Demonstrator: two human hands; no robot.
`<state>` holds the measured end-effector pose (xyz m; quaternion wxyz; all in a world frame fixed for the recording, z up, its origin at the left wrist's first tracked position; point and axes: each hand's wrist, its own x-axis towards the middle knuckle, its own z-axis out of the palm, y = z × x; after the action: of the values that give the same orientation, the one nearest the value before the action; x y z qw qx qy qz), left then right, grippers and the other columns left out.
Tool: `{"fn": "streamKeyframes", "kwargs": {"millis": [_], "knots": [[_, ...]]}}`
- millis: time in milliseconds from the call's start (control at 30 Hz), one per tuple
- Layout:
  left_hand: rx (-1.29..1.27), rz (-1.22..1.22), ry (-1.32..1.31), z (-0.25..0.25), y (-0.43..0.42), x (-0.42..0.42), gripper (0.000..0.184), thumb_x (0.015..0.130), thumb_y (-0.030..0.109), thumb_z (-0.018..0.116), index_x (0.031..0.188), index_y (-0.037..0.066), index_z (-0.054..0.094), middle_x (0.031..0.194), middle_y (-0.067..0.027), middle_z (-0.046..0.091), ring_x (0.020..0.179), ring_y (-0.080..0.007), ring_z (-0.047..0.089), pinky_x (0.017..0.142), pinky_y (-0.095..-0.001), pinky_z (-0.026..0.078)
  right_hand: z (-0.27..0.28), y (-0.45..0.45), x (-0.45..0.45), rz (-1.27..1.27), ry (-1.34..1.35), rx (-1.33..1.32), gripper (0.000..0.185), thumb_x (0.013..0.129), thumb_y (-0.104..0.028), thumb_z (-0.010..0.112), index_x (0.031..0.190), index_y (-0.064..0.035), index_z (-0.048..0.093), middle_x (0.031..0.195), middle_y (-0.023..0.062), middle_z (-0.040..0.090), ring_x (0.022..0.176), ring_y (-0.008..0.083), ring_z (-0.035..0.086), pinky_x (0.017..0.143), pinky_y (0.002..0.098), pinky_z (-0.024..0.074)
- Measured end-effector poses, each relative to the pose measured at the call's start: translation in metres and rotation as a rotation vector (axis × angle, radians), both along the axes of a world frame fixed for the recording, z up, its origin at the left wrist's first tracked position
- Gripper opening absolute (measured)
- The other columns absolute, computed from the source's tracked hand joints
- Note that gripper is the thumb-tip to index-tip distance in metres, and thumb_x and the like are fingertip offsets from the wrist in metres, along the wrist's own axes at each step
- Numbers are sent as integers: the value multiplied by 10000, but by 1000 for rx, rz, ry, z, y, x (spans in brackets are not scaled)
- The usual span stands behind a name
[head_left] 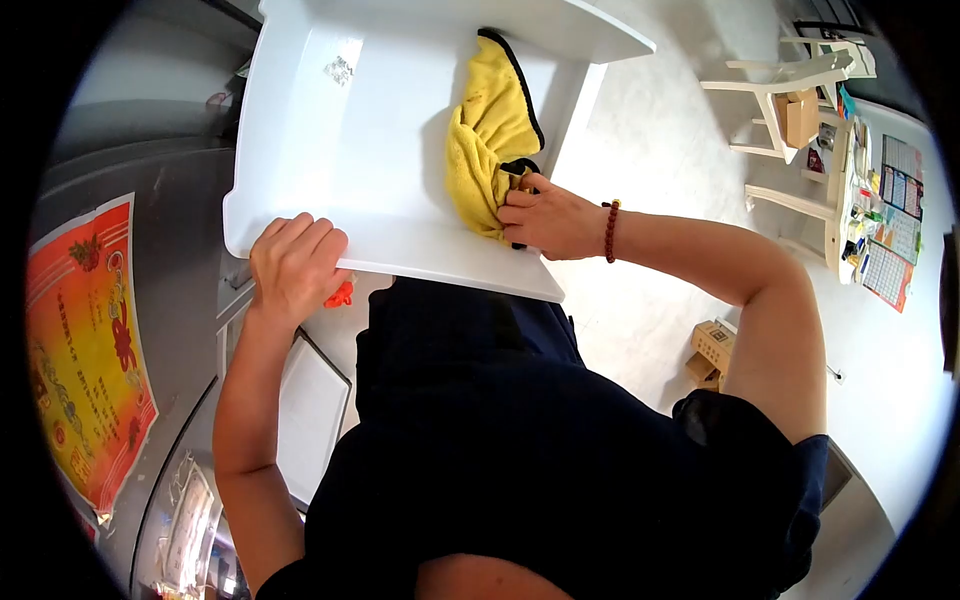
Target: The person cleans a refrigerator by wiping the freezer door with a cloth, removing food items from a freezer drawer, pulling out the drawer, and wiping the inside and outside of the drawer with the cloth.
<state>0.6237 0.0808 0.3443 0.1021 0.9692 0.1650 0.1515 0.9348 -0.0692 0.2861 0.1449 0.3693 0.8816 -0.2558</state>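
A white plastic drawer [395,140] is tipped toward me in front of my body, with a small dark mark on its inner surface. My left hand [297,262] is closed over the near rim at the drawer's left corner. Inside, toward the right wall, my right hand [555,215] bunches a yellow cloth [485,140] with black edging. The cloth lies against the drawer's surface, its far end loosely spread. A beaded bracelet [610,230] circles my right wrist. Just under my left hand shows a small orange-red thing [341,293], mostly hidden.
On the left stands a grey cabinet-like surface [185,250] bearing a red and yellow poster [95,350]. A white-framed panel [312,410] is below my left forearm. At right are a white chair [775,95], a cluttered table [845,200] and a cardboard box [712,350] on the floor.
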Motion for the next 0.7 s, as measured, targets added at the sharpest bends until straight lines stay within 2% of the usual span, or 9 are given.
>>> {"fn": "streamKeyframes", "kwargs": {"millis": [267, 333, 400, 467, 567, 600, 633, 667, 700], "knots": [[14, -10, -44, 1, 2, -1, 271, 456, 131, 734, 629, 108, 526, 618, 2, 509, 586, -178, 505, 537, -304, 381, 25, 7, 17, -134, 186, -223, 403, 726, -185, 762, 1097, -121, 616, 1040, 32, 533, 1097, 234, 466, 983, 399, 339], [6, -18, -52, 3, 2, -1, 252, 467, 131, 730, 636, 108, 544, 626, 3, 529, 582, -173, 513, 534, -298, 384, 29, 26, 34, -309, 387, -484, 379, 776, -175, 749, 1106, -71, 594, 1005, 67, 542, 1038, 268, 482, 940, 394, 387], [16, -22, -50, 0, 1, -4, 246, 474, 134, 733, 643, 106, 556, 634, -2, 544, 582, -172, 517, 530, -295, 384, 43, 32, 58, -641, 701, -349, 325, 850, -88, 708, 1139, -30, 570, 941, 80, 563, 874, 173, 527, 794, 315, 459], [9, -26, -45, -1, -1, -4, 244, 478, 134, 734, 647, 102, 560, 638, -6, 551, 585, -172, 521, 529, -294, 384, 66, 37, 77, -946, 750, -489, 339, 858, -67, 702, 1165, -32, 563, 835, 72, 559, 756, 125, 526, 692, 279, 465], [-7, -20, -40, 4, -1, -2, 247, 479, 129, 732, 649, 97, 555, 638, -11, 547, 588, -172, 521, 531, -294, 383, 73, 19, 62, -919, 690, -529, 336, 877, -76, 679, 1187, -40, 556, 759, 63, 542, 696, 108, 510, 660, 269, 458], [-11, -21, -40, 6, -1, -1, 248, 479, 125, 731, 650, 95, 554, 637, -12, 545, 586, -174, 518, 531, -295, 382, 78, 15, 50, -752, 583, -537, 337, 885, -109, 669, 1197, -50, 555, 774, 70, 547, 703, 113, 507, 665, 273, 454], [-15, -23, -41, 7, 0, 0, 248, 478, 122, 729, 651, 94, 553, 636, -13, 542, 584, -175, 516, 531, -295, 381, 71, 7, 36, -738, 541, -688, 343, 893, -149, 650, 1203, -40, 549, 828, 85, 589, 728, 169, 555, 692, 310, 473], [-21, -27, -37, 7, 0, 0, 248, 479, 119, 729, 652, 94, 553, 634, -13, 539, 581, -177, 513, 531, -295, 380, 45, -12, 25, -587, 577, -479, 354, 881, -134, 630, 1220, -62, 559, 933, 89, 634, 830, 241, 599, 742, 368, 489], [-25, -30, -33, 6, 0, 0, 248, 479, 116, 728, 653, 95, 552, 633, -13, 537, 578, -178, 510, 530, -295, 380, 28, -28, 11, -535, 414, -342, 332, 863, -114, 622, 1190, -85, 577, 974, 77, 630, 896, 246, 593, 771, 375, 487]]}}
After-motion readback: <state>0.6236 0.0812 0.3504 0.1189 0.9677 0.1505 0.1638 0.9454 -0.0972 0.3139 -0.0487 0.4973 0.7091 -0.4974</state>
